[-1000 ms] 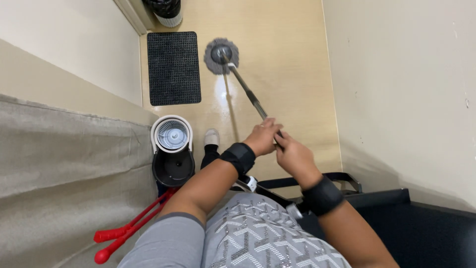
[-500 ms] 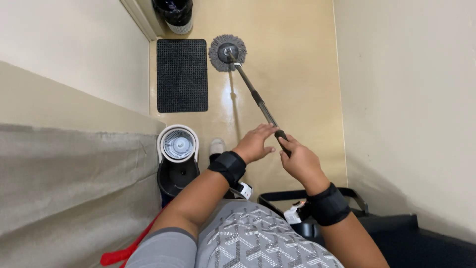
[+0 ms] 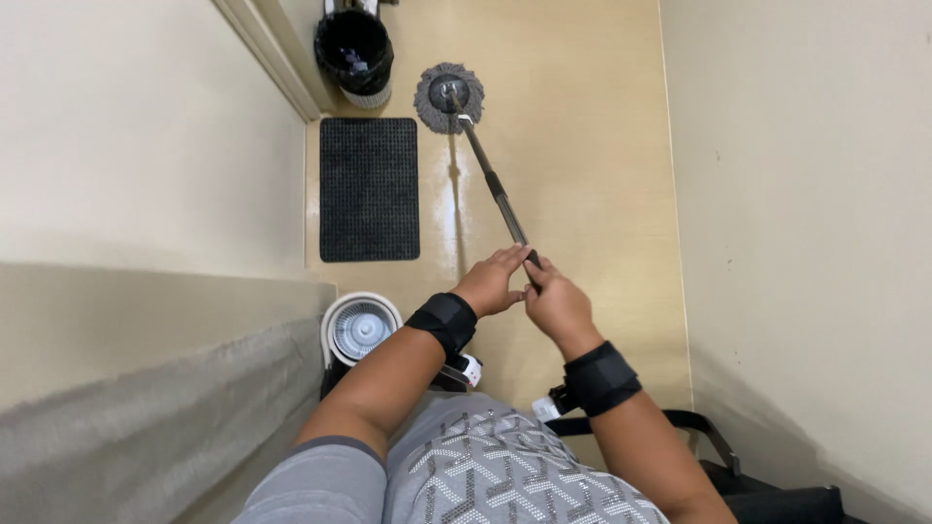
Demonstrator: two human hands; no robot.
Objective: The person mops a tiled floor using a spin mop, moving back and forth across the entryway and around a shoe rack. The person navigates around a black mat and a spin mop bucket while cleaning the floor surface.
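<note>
We hold the spin mop's handle (image 3: 495,194) with both hands: our left hand (image 3: 493,281) is curled over the upper end of the pole from the left, and our right hand (image 3: 555,306) is wrapped around it just below, the two hands touching. Both pairs of fingers are closed on the handle. The pole slants away from us to the round grey mop head (image 3: 449,97), which lies flat on the beige floor (image 3: 582,146) near its far edge, just beside the black waste bin (image 3: 354,53) in the far left corner.

A dark ribbed mat (image 3: 370,189) lies along the left wall, well apart from the mop head. The spin bucket (image 3: 359,330) stands at the floor's near left edge, by our left forearm.

As for progress, we judge the mopping partly done: a glossy streak runs along the floor under the pole, which looks like a wet pass, while the strip by the right wall looks duller. We cannot tell how much has been covered.
</note>
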